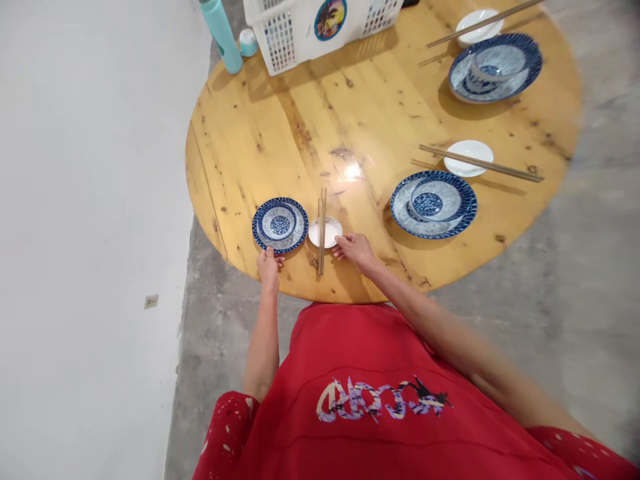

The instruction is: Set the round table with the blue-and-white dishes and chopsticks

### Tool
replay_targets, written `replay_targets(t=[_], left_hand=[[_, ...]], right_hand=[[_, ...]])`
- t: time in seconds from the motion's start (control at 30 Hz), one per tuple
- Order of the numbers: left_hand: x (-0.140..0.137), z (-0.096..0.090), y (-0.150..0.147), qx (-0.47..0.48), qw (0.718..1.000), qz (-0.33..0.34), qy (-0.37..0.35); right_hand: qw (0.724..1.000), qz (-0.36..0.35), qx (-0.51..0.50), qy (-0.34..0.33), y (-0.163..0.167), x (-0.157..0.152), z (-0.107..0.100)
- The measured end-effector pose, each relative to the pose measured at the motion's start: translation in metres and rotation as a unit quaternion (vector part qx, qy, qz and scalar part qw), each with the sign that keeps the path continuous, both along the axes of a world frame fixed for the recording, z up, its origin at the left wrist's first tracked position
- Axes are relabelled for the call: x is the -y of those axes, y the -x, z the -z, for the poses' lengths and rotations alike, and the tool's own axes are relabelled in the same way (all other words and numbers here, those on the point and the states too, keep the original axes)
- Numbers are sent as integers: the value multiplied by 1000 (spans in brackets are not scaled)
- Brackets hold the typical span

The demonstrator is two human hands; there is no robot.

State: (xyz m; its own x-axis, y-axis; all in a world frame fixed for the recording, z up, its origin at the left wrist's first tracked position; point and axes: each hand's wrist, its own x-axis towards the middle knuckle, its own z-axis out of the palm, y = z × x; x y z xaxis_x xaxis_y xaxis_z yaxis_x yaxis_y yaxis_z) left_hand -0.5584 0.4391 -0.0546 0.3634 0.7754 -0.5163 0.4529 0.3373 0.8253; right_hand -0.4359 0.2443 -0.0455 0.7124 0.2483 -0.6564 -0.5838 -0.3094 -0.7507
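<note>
At the table's near edge lies a blue-patterned plate (301,233) with a matching bowl (277,224) on it. My left hand (270,265) pinches the plate's near rim, thumb on top and fingers partly hidden. To its right is a small white saucer (315,233), with a pair of chopsticks (321,250) laid across it, pointing away from me. The thumb and fingers of my right hand (354,250) close on the saucer's right rim.
On the round wooden table (310,160), another plate (434,230) with a bowl, and a saucer (470,150) with chopsticks, sit at the right. A similar set (533,60) stands farther back. Behind are a white basket (300,40), a teal bottle (223,37) and a small jar (249,43).
</note>
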Motion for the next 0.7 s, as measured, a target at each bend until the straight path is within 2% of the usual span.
replay_targets(t=[0.47, 0.7], left_hand=[[3, -9, -6, -18, 1000, 12, -21], [1, -2, -3, -4, 1000, 16, -25]], right_hand=[[1000, 6, 19, 23, 0, -2, -1], [1000, 1, 21, 22, -1, -1, 2]])
